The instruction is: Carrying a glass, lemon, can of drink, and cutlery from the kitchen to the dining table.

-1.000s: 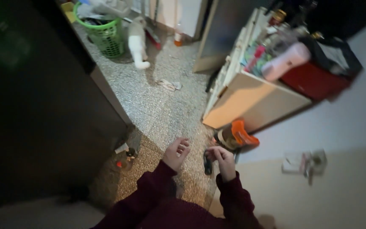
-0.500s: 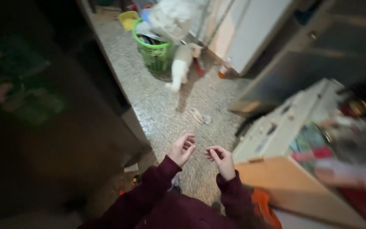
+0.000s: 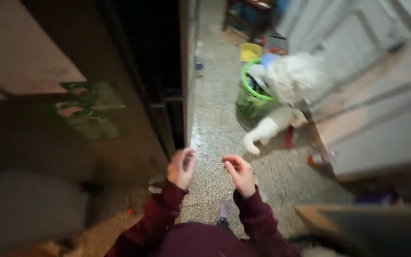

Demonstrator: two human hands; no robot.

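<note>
My left hand (image 3: 181, 167) and my right hand (image 3: 238, 173) are raised side by side in front of me over a speckled stone floor (image 3: 217, 133). Both come out of dark red sleeves. The fingers of each hand are loosely curled and apart, and I see nothing held in either. The frame is blurred by motion. A shoe (image 3: 222, 212) shows on the floor below my hands.
A dark cabinet (image 3: 91, 95) fills the left side. A green mesh basket (image 3: 250, 97) stuffed with white cloth stands ahead, with a white cat (image 3: 271, 129) beside it. Pale doors and a wall (image 3: 376, 95) run along the right. A yellow tub (image 3: 250, 51) lies farther back.
The view has swung up and to the left, so the shelf unit on the right has left the frame. My hands have stayed raised and empty.
</note>
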